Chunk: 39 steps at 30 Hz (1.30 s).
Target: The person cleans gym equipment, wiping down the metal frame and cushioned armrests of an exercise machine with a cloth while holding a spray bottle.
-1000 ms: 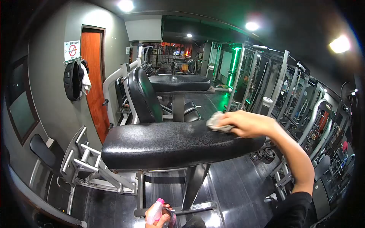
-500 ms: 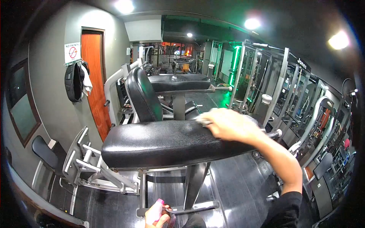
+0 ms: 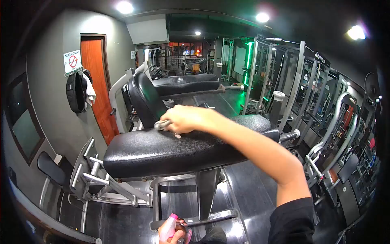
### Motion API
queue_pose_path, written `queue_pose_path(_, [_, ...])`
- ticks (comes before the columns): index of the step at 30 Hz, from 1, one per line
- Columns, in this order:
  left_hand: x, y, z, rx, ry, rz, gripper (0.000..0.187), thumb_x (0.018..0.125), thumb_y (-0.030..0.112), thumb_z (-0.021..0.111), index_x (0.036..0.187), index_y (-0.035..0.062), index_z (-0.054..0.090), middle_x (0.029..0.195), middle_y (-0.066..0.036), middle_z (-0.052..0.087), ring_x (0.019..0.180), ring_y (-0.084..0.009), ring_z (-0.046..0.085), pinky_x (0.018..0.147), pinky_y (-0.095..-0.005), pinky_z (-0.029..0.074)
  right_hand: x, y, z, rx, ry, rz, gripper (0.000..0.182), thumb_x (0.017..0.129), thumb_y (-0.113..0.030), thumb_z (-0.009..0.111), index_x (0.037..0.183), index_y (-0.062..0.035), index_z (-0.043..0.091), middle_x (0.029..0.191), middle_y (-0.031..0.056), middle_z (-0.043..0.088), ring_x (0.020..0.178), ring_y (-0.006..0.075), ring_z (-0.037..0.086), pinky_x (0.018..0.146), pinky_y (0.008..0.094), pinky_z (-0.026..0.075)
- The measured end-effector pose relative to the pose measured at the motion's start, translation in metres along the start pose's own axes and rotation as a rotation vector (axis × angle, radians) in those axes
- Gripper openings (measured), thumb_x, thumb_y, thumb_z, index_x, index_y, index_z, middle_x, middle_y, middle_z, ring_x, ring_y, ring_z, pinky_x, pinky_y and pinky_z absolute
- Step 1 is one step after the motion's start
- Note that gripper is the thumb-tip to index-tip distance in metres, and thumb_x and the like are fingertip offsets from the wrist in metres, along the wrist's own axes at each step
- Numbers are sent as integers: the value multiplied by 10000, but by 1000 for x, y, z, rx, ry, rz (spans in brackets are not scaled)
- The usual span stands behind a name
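Note:
A long black padded gym bench (image 3: 142, 148) stretches across the middle of the head view. On its top lies my right hand (image 3: 185, 119), fingers closed round a crumpled greyish cloth (image 3: 162, 125) that touches the padding near the upright backrest (image 3: 145, 95). A corner of the cloth pokes out below the fingers. Low in the view, below the bench, my left hand (image 3: 175, 236) grips a pink bottle (image 3: 168, 227) with its top pointing up. The lower part of the bottle is partly hidden by the fingers.
A second padded bench (image 3: 187, 84) stands behind the first. Metal frames (image 3: 107, 185) and a small seat (image 3: 53, 168) are at the left, by a wooden door (image 3: 97, 77). Cable machines (image 3: 280, 77) line the right. Dark matting (image 3: 260, 183) covers the floor.
My right hand has slid left along the bench top with the cloth, from the right half toward the backrest. My left hand still holds the bottle low down. The view has shifted slightly.

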<state>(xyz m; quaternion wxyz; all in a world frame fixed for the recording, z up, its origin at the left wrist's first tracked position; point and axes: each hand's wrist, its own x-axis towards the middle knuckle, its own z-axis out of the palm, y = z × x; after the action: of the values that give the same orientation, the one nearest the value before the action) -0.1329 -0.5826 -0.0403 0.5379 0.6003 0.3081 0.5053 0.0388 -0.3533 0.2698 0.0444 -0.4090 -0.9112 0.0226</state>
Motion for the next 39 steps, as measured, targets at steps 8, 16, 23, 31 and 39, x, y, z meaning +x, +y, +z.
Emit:
queue_pose_path(8, [-8,-4,1,-13,129,113,556,869,182,615,1301,-71,373,888,-83,579,605,-97,519,574,-238,454,-105,114,-37,-234,-182,366,364,732,-106,595,1093,-143,630,934,135,674,877,270,650,753,397,509])
queue_pose_path(16, [7,43,13,-29,61,103,505,897,246,574,1249,-78,411,781,-84,575,554,-93,504,541,-229,447,-162,126,-44,-337,-71,669,330,729,-139,589,1052,-154,656,939,142,667,905,286,638,766,401,502])
queue_pose_path(23, [19,32,6,-107,116,89,403,841,198,647,1076,-87,485,899,-190,602,580,-191,604,561,-300,488,-79,31,-8,-42,138,76,295,866,-164,487,1123,-97,616,1066,155,627,998,319,597,892,388,461])
queue_pose_path(31, [27,23,18,-111,61,111,432,845,227,653,1100,-76,478,863,-182,597,570,-196,599,542,-308,473,-29,-39,25,106,323,-342,228,797,-144,596,1020,-124,635,1005,125,606,976,300,591,802,413,503])
queue_pose_path(39, [22,9,16,139,72,215,550,878,171,584,1326,-61,364,1005,-120,587,805,-149,567,750,-291,486,-103,71,-15,-78,95,132,391,760,-56,499,1113,-163,627,1001,166,644,938,318,624,821,439,496])
